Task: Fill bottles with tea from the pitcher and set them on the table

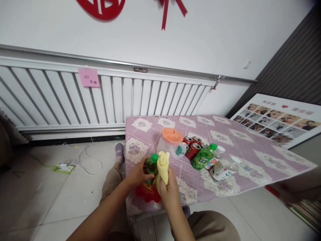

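Observation:
My left hand [138,174] is wrapped round a green-capped bottle [152,163] near the front left of the table. Beside it, my right hand [170,189] grips a folded yellow cloth [163,167], whose rolled top sticks up next to the bottle's neck. Below both hands lies a red item with a scalloped edge [147,194], partly covered by them. Behind the cloth stands a clear container with an orange lid [172,136].
Several red cans [193,150], a green bottle [202,157] and a clear labelled bottle [223,169] stand to the right on the purple patterned tablecloth [185,125]. A white radiator [145,97] runs behind. A power strip [64,168] lies on the floor.

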The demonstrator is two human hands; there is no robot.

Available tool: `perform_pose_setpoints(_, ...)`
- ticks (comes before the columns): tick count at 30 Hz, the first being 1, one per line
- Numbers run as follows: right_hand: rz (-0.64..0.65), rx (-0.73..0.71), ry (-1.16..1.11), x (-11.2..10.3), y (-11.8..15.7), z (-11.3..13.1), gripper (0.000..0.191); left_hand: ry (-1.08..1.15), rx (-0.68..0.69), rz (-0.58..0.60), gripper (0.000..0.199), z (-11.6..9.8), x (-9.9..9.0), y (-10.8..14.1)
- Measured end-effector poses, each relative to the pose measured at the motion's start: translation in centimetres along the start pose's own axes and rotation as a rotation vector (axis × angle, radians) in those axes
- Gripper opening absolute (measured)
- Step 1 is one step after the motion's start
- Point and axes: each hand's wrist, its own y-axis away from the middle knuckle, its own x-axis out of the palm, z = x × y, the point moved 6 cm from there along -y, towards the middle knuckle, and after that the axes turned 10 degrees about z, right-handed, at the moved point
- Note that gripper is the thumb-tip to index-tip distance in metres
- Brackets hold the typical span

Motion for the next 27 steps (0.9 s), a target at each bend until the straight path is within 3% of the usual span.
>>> perform_pose_setpoints(5,-0.009,0.013,-0.011,0.1,0.2,0.2,0.053,-0.084,-0.035,-0.320,0.074,0.2,1.1,1.0)
perform_pose_setpoints(7,0.012,0.030,-0.026,0.1,-0.3,0.0,0.053,-0.076,-0.031,-0.335,0.077,-0.1,1.0,1.1)
perform_pose_setpoints(11,0.040,0.017,-0.033,0.0,-1.0,-0.3,0.053,0.067,-0.015,-0.082,0.093,-0.2,0.0,0.8)
perform_pose_setpoints(13,0.032,0.006,-0.025,0.0,-1.0,-0.4,0.053,0.139,0.008,0.075,0.090,-0.3,-0.4,0.8)
perform_pose_setpoints(15,0.009,-0.005,-0.002,0.0,-0.7,-0.4,0.052,0.146,0.029,0.123,0.081,-0.4,-0.8,0.8)
perform_pose_setpoints(18,-0.031,-0.039,0.058,0.2,0.0,-0.1,0.052,0.087,0.016,0.007,0.076,0.0,-0.7,0.9)
perform_pose_setpoints(24,-0.078,-0.148,0.149,0.3,1.2,1.0,0.057,-0.109,-0.043,-0.341,0.064,0.1,1.2,2.1)
perform_pose_setpoints(27,-0.038,-0.107,0.116,0.1,0.8,0.8,0.057,-0.054,-0.057,-0.321,0.064,-0.1,1.4,2.1)
